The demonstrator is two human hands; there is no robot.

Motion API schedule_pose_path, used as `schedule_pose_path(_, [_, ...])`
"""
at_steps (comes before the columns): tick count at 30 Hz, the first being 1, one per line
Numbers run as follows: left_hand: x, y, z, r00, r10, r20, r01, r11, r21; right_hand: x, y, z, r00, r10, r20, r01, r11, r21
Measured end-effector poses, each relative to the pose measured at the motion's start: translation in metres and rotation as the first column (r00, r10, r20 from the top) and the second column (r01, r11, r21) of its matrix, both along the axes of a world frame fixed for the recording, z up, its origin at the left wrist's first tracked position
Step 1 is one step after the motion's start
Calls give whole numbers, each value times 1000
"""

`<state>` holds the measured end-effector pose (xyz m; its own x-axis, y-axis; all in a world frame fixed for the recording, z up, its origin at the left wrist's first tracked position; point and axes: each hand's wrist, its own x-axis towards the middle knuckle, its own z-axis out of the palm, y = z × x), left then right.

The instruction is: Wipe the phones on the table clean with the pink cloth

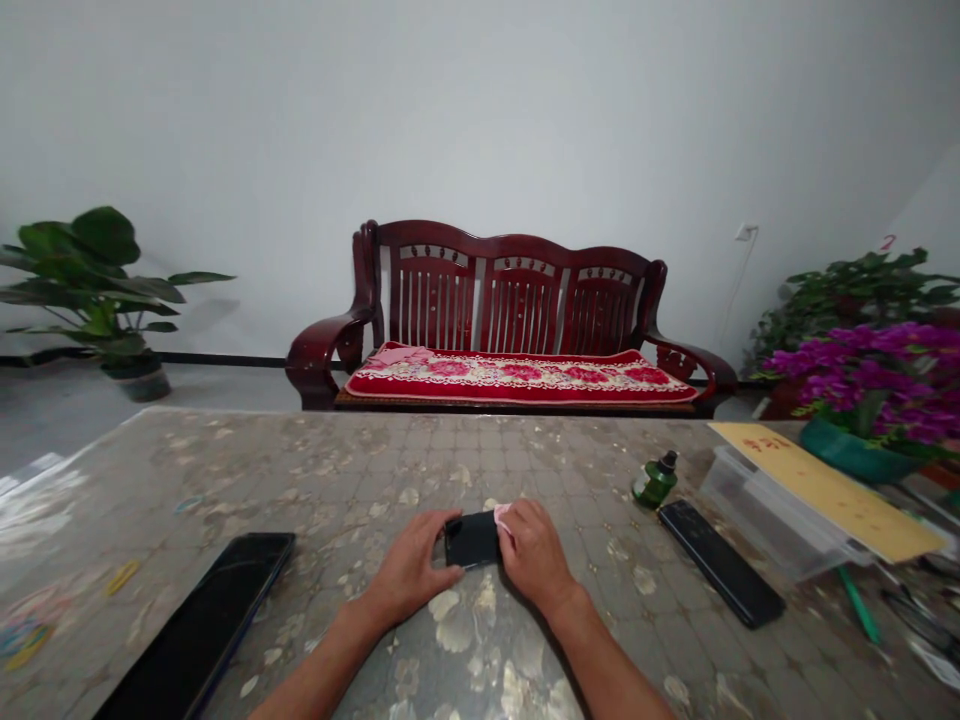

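Note:
A black smartphone (471, 541) lies sideways in front of me, just at or on the patterned tabletop (337, 480). My left hand (415, 562) grips its left end, thumb on the near edge and fingers on the far edge. A pink cloth (502, 515) is bunched in the closed fingers of my right hand (534, 551), which presses it against the right end of the phone's screen. Most of the cloth is hidden under that hand.
A black tablet (202, 630) lies at left. To the right are a green bottle (655, 481), a long black case (721, 563), a clear plastic box (780, 515) under a yellow envelope (829, 488), a green pen (859, 604) and purple flowers (877, 375). Beyond stands a wooden bench (517, 300).

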<state>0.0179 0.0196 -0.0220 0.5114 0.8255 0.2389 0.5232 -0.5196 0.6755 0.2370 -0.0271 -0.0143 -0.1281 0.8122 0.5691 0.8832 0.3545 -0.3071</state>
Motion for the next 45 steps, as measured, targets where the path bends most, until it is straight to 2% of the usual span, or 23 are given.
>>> schedule_pose_path(3, [1, 0, -1, 1000, 5, 22, -4, 999, -33, -4, 0, 1, 997, 71, 10, -71, 997, -31])
schedule_pose_path(7, [1, 0, -2, 999, 22, 44, -18, 996, -84, 10, 5, -1, 998, -66, 7, 65, 998, 19])
schedule_pose_path(9, [1, 1, -3, 999, 29, 43, -25, 995, -94, 13, 7, -1, 996, -92, 7, 91, 995, 32])
schedule_pose_path(14, [1, 2, -4, 999, 20, 41, -17, 996, -84, -4, 3, 3, 996, 89, 0, -89, 996, -31])
schedule_pose_path(16, [0, 2, -4, 999, 16, 36, -13, 997, -81, -6, 2, 3, 994, 109, -2, -109, 993, -42])
schedule_pose_path(20, [-1, 1, -2, 1000, 13, 28, -10, 996, -85, 8, 5, 1, 999, -49, 0, 49, 999, -9])
schedule_pose_path(22, [-2, 0, -1, 1000, 9, 21, -7, 996, -88, 12, 6, 1, 997, -79, -1, 79, 997, -2])
schedule_pose_path(28, [-2, -1, 1, 1000, 13, 17, -12, 997, -78, 2, 3, 3, 993, 113, -44, -115, 993, -41])
schedule_pose_path(33, [-3, 0, 0, 1000, -2, 27, 4, 996, -87, 19, 8, -2, 998, -42, -38, 43, 999, 26])
schedule_pose_path(35, [-4, 0, -1, 1000, -3, 26, 6, 996, -84, 23, 8, -4, 998, -40, -43, 42, 998, 38])
schedule_pose_path(40, [-3, 0, 0, 1000, 0, 21, 2, 996, -86, 19, 6, -3, 991, 110, -73, -108, 994, 28])
schedule_pose_path(45, [-2, 0, 3, 1000, 10, 0, -10, 997, -79, 33, 9, -5, 995, -7, -103, 13, 999, 49])
